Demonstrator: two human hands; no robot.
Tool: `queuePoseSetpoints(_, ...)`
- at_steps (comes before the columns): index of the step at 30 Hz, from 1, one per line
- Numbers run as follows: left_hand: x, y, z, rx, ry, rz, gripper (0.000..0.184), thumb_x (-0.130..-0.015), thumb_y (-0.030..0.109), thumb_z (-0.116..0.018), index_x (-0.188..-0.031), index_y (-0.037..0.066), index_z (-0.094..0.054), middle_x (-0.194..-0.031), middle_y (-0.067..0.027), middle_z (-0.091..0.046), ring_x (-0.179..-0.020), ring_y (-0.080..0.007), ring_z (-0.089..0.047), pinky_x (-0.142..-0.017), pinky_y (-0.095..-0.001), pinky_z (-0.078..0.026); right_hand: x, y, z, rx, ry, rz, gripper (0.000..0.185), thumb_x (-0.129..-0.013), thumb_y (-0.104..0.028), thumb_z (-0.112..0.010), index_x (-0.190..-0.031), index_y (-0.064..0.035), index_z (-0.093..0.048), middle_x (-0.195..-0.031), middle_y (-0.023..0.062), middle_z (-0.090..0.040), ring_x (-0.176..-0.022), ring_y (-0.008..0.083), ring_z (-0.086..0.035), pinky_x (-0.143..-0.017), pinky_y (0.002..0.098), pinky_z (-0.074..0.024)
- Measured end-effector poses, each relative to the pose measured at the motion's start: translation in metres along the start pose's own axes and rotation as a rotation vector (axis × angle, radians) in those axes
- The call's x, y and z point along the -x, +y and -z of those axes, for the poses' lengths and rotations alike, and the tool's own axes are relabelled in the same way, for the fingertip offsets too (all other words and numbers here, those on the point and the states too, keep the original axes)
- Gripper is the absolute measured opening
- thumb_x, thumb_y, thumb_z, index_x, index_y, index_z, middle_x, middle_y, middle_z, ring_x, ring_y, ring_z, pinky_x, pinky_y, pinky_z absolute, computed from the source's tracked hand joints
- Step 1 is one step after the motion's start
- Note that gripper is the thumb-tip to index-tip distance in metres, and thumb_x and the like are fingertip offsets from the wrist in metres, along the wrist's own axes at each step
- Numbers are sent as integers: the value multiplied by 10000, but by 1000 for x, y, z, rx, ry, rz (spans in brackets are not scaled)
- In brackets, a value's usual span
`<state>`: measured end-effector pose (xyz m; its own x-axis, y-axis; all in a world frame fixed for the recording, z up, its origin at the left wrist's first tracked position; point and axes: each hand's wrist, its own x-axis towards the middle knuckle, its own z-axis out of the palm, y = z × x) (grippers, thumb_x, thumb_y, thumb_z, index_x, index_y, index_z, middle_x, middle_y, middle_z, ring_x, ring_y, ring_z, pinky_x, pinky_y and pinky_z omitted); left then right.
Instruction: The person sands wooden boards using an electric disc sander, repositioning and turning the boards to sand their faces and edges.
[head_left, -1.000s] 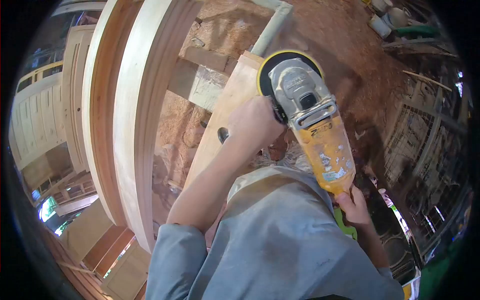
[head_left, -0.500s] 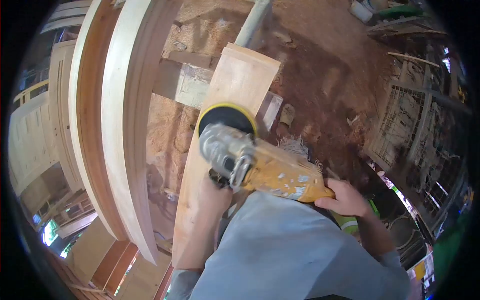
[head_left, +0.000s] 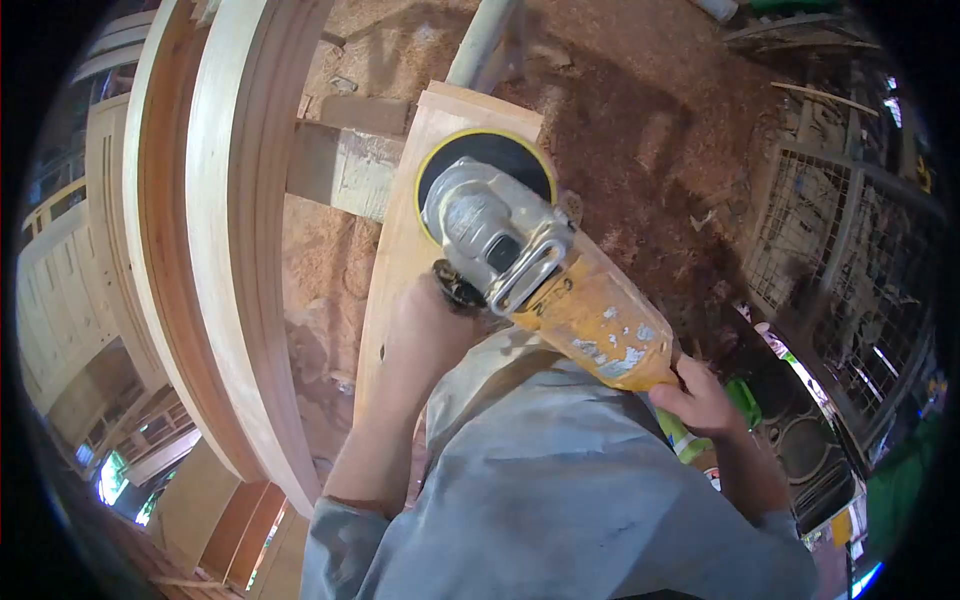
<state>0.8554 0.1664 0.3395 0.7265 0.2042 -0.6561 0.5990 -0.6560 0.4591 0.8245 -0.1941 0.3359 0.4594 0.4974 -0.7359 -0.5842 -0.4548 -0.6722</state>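
Note:
A yellow and grey power sander (head_left: 590, 310) lies across the view, its round black pad with a yellow rim (head_left: 535, 165) resting over a pale wooden board (head_left: 465, 105). My left hand (head_left: 430, 315) is wrapped round the black side handle (head_left: 458, 285) near the metal head. At the rear end of the yellow body, my right hand (head_left: 700, 400) grips the sander with the thumb on top. Most of the left fingers are hidden behind the handle. The board runs from the upper middle down along my left forearm.
Long planed timbers (head_left: 225, 180) stand along the left side. Under the board is a wooden support beam (head_left: 350, 165). Sawdust covers the floor (head_left: 640, 130). A wire mesh frame (head_left: 810, 220) leans at the right, and a green bottle (head_left: 685, 435) shows beside my right wrist.
The sander has moved up along the board towards its far end, both hands staying on it. Its pad now covers wood nearer that end.

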Motion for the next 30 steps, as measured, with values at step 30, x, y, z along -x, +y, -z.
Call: queuePoseSetpoints(30, -15, -19, 4, -60, 50, 69, 179, -868, 144, -680, -932, -19, -717, -867, -276, -707, -881, -431, -719, -735, -474, -549, -15, -24, 4, 85, -22, -72, 556, -970, -274, -689, -1404, 44, -548, -1267, 147, -681, -1164, 186, -627, -1020, 343, -477)
